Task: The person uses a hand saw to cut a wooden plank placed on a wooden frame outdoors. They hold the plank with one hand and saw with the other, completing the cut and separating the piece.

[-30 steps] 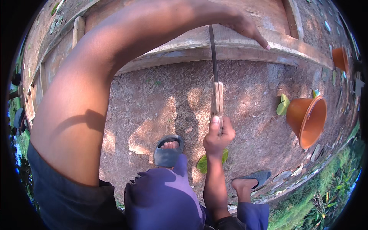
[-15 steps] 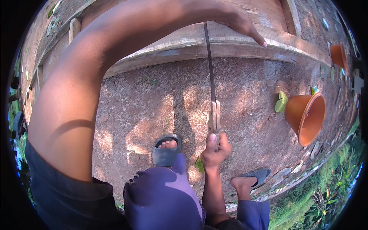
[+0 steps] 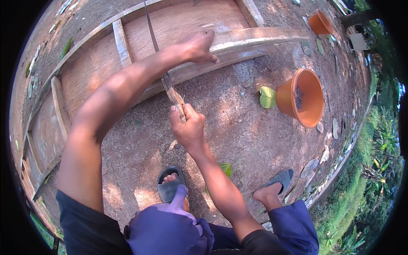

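My right hand (image 3: 188,127) is closed round the wooden handle (image 3: 175,98) of a handsaw. Its long, narrow dark blade (image 3: 151,29) runs away from me across the near beam of a wooden frame (image 3: 250,35), passing beneath my left forearm. On that same beam, to the right of the blade, lies my left hand (image 3: 196,47). Its thumb is on the near side and its bent fingers are over the top, gripping the wood. Where the blade meets the beam is partly hidden by my left arm.
Reddish boards (image 3: 91,70) back the frame, with crosspieces (image 3: 122,42) between its sides. To the right stands a tilted orange bucket (image 3: 289,95) with what look like nails inside; a second orange bucket (image 3: 319,23) is farther off. Leaves lie on the dirt ground (image 3: 229,123).
My right hand has pushed the saw forward, so more blade reaches past the beam. The view has shifted right, showing the frame and buckets farther left. My left hand stays on the beam.
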`<action>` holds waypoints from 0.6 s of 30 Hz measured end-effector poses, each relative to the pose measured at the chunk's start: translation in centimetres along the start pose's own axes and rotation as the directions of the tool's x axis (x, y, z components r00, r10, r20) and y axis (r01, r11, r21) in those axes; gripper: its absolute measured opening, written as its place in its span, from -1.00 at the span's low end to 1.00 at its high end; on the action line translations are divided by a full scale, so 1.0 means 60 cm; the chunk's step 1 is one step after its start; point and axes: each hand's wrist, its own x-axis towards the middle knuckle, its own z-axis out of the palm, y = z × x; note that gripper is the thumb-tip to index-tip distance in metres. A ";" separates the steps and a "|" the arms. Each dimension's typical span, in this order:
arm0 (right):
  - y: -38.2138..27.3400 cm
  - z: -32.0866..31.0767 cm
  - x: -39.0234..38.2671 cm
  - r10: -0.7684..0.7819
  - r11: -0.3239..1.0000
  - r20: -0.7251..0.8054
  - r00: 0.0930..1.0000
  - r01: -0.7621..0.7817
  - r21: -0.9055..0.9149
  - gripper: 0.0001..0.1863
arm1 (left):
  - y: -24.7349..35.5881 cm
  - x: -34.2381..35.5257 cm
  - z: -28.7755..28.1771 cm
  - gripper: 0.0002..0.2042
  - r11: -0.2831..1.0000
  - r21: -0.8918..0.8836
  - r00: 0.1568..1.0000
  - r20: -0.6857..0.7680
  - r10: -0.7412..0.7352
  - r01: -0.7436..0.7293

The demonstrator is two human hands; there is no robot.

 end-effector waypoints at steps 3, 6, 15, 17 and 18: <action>-0.001 0.006 0.000 -0.114 0.993 -0.078 0.990 0.113 -0.026 -0.67 | -0.001 0.021 0.022 -0.54 1.000 -0.008 0.993 -0.114 -0.021 0.021; 0.004 0.007 -0.004 -0.019 1.000 -0.015 1.000 0.019 -0.009 -0.67 | 0.010 0.003 0.024 -0.61 0.998 -0.002 0.975 -0.214 0.054 -0.056; -0.004 -0.003 -0.010 0.074 0.994 0.011 0.997 -0.072 -0.080 -0.68 | 0.162 -0.004 0.029 -0.57 0.989 -0.116 0.993 -0.084 0.086 -0.096; -0.003 -0.009 -0.004 0.118 0.993 0.109 0.987 -0.115 -0.039 -0.65 | 0.189 -0.001 0.053 -0.57 0.988 -0.065 0.975 -0.178 0.130 -0.143; 0.009 -0.003 -0.004 0.089 0.992 0.123 0.988 -0.077 -0.101 -0.67 | 0.193 0.014 0.076 -0.43 0.989 -0.057 0.981 -0.143 0.130 -0.139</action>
